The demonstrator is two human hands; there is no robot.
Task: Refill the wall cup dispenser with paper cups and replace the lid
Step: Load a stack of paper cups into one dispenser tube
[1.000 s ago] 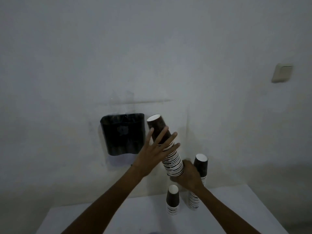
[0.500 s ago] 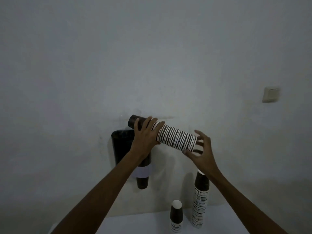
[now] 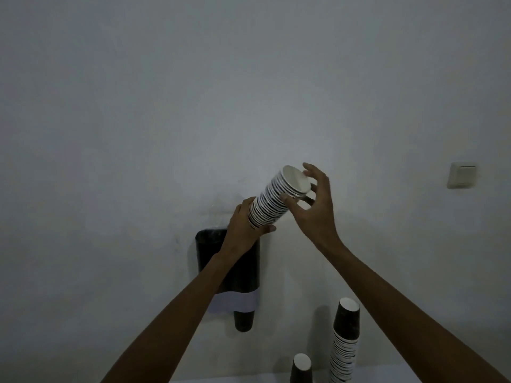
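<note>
We hold a stack of paper cups (image 3: pixel 272 201), dark with white rims, tilted above the wall dispenser (image 3: pixel 243 275), its upper end up and to the right. Our left hand (image 3: pixel 243 230) grips its lower end; our right hand (image 3: pixel 312 205) has thumb and spread fingers loosely around the upper end. The dispenser's top looks open, though dim light blurs it. Bare wall (image 3: pixel 249 92) surrounds the stack. A second stack (image 3: pixel 345 338) stands well below.
</note>
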